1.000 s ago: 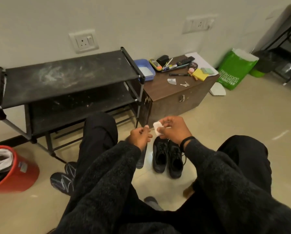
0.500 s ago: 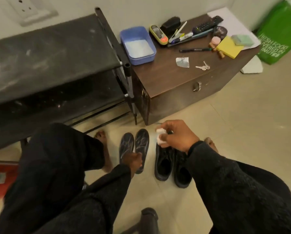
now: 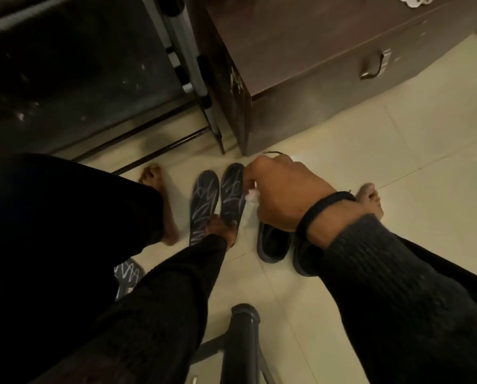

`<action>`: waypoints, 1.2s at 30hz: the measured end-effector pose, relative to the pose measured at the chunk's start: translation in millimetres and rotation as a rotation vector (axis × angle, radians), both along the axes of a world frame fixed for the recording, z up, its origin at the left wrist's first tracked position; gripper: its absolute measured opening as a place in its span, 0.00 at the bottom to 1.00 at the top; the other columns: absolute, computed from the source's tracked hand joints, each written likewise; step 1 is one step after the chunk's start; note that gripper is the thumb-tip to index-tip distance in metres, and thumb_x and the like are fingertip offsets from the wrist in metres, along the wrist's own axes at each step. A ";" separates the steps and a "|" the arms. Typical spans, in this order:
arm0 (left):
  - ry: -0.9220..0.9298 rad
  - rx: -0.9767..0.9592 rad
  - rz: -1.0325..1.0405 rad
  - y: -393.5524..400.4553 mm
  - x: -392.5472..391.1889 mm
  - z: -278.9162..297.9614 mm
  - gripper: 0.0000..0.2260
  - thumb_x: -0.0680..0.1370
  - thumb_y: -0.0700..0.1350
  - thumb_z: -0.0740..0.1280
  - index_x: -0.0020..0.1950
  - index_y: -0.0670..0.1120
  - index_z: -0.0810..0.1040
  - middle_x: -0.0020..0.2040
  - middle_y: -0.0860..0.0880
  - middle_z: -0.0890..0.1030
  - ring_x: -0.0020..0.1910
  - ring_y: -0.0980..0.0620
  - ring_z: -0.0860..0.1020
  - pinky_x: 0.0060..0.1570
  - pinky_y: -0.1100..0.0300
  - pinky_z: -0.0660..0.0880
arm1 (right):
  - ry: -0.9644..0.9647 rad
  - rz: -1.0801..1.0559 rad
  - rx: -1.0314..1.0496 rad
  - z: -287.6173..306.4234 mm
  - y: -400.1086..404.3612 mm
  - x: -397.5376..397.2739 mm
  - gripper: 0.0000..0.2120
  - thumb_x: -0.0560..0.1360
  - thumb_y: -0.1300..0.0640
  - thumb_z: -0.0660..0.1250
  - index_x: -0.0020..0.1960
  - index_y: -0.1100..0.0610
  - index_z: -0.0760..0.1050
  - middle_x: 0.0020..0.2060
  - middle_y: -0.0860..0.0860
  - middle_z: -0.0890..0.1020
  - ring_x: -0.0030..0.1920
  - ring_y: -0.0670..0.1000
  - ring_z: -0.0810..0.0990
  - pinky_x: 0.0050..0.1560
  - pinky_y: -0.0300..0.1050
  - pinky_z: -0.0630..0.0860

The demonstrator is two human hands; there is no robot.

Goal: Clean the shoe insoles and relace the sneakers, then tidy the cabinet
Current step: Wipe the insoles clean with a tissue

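Note:
Two dark insoles with pale scribble patterns lie side by side on the tiled floor, the left insole (image 3: pixel 204 200) and the right insole (image 3: pixel 232 195). My left hand (image 3: pixel 221 228) reaches down to their heel ends and grips the heel of the right insole. My right hand (image 3: pixel 283 196) pinches a small white wipe (image 3: pixel 251 195) against that insole's right edge. Two black sneakers (image 3: pixel 273 243) stand just behind my right wrist, partly hidden by it.
A brown cabinet (image 3: pixel 315 67) with a metal handle stands behind the insoles, and a black shoe rack (image 3: pixel 88 67) to its left. A third patterned insole (image 3: pixel 128 275) peeks out under my left arm. A chair leg (image 3: pixel 244 328) is near me. My bare feet flank the shoes.
The camera tipped down and closer. My right hand dropped with the wipe from above the sneakers to the right insole. My left hand stayed at the insole heels.

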State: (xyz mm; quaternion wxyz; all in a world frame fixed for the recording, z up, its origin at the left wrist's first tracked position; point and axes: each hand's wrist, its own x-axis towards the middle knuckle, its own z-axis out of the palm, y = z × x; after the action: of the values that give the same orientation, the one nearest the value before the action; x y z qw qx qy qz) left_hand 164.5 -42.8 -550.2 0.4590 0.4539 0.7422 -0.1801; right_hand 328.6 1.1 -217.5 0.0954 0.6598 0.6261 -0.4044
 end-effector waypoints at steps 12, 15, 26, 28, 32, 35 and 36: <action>0.086 0.012 0.038 -3.0 22.4 -1.1 0.39 0.75 0.49 0.72 0.78 0.45 0.52 0.78 0.38 0.54 0.77 0.36 0.56 0.73 0.39 0.61 | -0.085 0.081 -0.153 -16.4 -4.5 2.7 0.19 0.76 0.60 0.68 0.66 0.52 0.72 0.59 0.55 0.75 0.52 0.55 0.76 0.52 0.48 0.77; 0.012 -0.053 0.047 -0.5 15.3 -11.2 0.39 0.71 0.57 0.72 0.77 0.48 0.58 0.74 0.40 0.68 0.70 0.37 0.70 0.69 0.40 0.69 | -0.061 0.077 -0.151 -14.3 1.7 0.5 0.18 0.75 0.59 0.69 0.64 0.53 0.73 0.58 0.56 0.75 0.54 0.57 0.77 0.54 0.50 0.79; -0.445 -0.271 0.195 48.3 26.9 133.9 0.11 0.78 0.46 0.71 0.59 0.43 0.80 0.56 0.44 0.83 0.52 0.48 0.81 0.64 0.49 0.75 | -0.074 0.056 -0.006 13.6 5.6 19.5 0.14 0.76 0.61 0.68 0.61 0.53 0.78 0.61 0.53 0.76 0.61 0.55 0.76 0.54 0.44 0.74; -0.496 -0.304 0.172 55.2 27.6 168.4 0.14 0.77 0.45 0.72 0.61 0.42 0.80 0.54 0.44 0.83 0.51 0.48 0.80 0.63 0.50 0.75 | -0.061 0.016 0.046 16.8 7.5 28.3 0.13 0.74 0.62 0.70 0.57 0.51 0.79 0.58 0.53 0.79 0.58 0.56 0.78 0.54 0.47 0.77; -0.562 -0.338 0.048 60.4 22.4 240.8 0.12 0.76 0.46 0.75 0.56 0.44 0.81 0.46 0.47 0.84 0.44 0.51 0.81 0.52 0.54 0.76 | 0.016 -0.072 0.156 30.0 11.9 45.7 0.13 0.73 0.62 0.70 0.44 0.43 0.77 0.51 0.46 0.79 0.54 0.52 0.79 0.51 0.47 0.77; -0.633 -0.344 -0.065 58.0 13.9 306.6 0.17 0.76 0.47 0.75 0.62 0.42 0.81 0.52 0.45 0.85 0.46 0.52 0.82 0.51 0.56 0.77 | 0.129 -0.135 0.209 46.1 11.8 59.0 0.12 0.74 0.62 0.71 0.44 0.43 0.80 0.46 0.45 0.80 0.50 0.48 0.79 0.47 0.43 0.74; -0.676 -0.349 -0.096 56.8 10.4 327.1 0.17 0.77 0.47 0.74 0.63 0.42 0.81 0.54 0.44 0.84 0.48 0.52 0.81 0.53 0.55 0.77 | 0.185 -0.163 0.213 51.1 10.8 64.1 0.11 0.74 0.63 0.71 0.47 0.46 0.81 0.45 0.45 0.81 0.49 0.48 0.80 0.46 0.41 0.74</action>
State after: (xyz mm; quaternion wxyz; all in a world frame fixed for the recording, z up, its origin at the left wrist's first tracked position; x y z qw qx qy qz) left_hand 174.9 14.0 -223.1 0.7393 0.4370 0.4851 -0.1650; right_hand 392.7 11.9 -166.4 -0.0666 0.6748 0.6159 -0.4012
